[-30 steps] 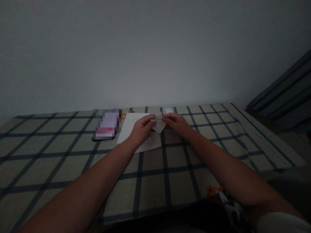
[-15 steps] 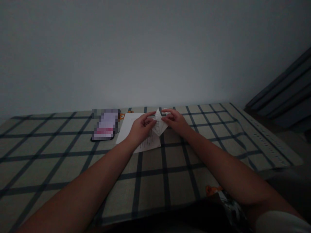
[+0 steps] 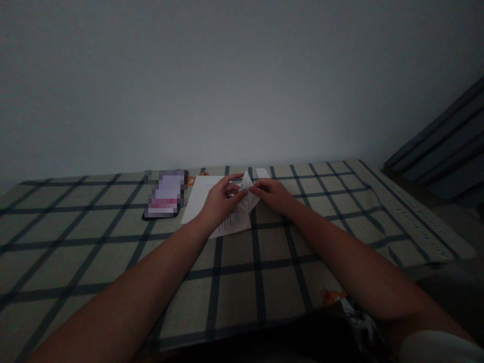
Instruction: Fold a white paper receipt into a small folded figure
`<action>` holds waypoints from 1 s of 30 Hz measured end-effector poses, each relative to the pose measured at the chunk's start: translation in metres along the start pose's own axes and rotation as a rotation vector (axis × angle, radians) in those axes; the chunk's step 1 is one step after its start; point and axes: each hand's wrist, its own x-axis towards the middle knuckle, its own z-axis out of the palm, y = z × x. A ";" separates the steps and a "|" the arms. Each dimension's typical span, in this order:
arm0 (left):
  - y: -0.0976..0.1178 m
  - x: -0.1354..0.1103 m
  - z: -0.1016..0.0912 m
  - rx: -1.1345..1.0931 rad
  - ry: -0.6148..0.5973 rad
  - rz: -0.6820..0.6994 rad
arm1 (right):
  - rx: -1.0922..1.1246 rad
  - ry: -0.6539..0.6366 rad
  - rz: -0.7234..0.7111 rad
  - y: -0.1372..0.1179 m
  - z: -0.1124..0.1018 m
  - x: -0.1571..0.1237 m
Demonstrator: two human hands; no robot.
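Observation:
A small sheet of printed paper (image 3: 247,204), folded into a pointed diamond shape, is held up between my two hands. My left hand (image 3: 224,197) grips its left side, thumb on the front and index finger stretched behind the top. From the right, my right hand (image 3: 273,194) pinches the fold near its middle, with the fingers curled. Beneath my left hand lies a flat printed sheet (image 3: 234,226), and white paper (image 3: 198,194) spreads out to its left. Fingertips cover part of the folded paper.
A phone (image 3: 164,195) with a blurred screen lies left of the papers on the checked tablecloth (image 3: 124,272). Behind my hands is a small white piece (image 3: 261,173). A wall (image 3: 242,85) borders the table's far side; dark curtain folds (image 3: 449,126) hang at right.
My right hand has shifted slightly down and left, its index finger drawn back from the paper's top edge to a pinch near the middle. My left hand has hardly moved.

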 end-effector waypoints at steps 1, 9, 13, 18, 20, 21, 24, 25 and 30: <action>0.000 0.000 0.000 0.006 -0.003 0.008 | 0.008 -0.001 -0.002 0.001 0.000 0.000; 0.001 0.001 -0.002 0.026 0.002 0.043 | 0.097 -0.027 0.018 0.003 0.002 -0.001; 0.000 0.001 -0.001 -0.002 0.005 0.027 | 0.081 0.003 -0.004 0.000 0.001 -0.002; 0.001 0.001 -0.001 -0.103 0.018 -0.036 | 0.181 0.019 0.041 0.001 0.000 -0.001; 0.002 0.000 -0.001 -0.121 0.019 -0.041 | 0.242 0.027 0.092 0.002 0.001 0.000; 0.003 0.000 -0.001 -0.121 0.023 -0.039 | 0.278 0.026 0.116 0.003 0.001 0.000; 0.007 -0.001 -0.001 -0.126 0.066 -0.036 | 0.382 -0.015 0.144 0.005 0.001 0.001; 0.007 -0.001 -0.001 -0.137 0.084 -0.038 | 0.395 -0.032 0.141 0.006 0.002 0.001; -0.001 0.003 -0.002 -0.167 0.129 -0.039 | 0.278 -0.007 0.065 0.006 0.004 0.001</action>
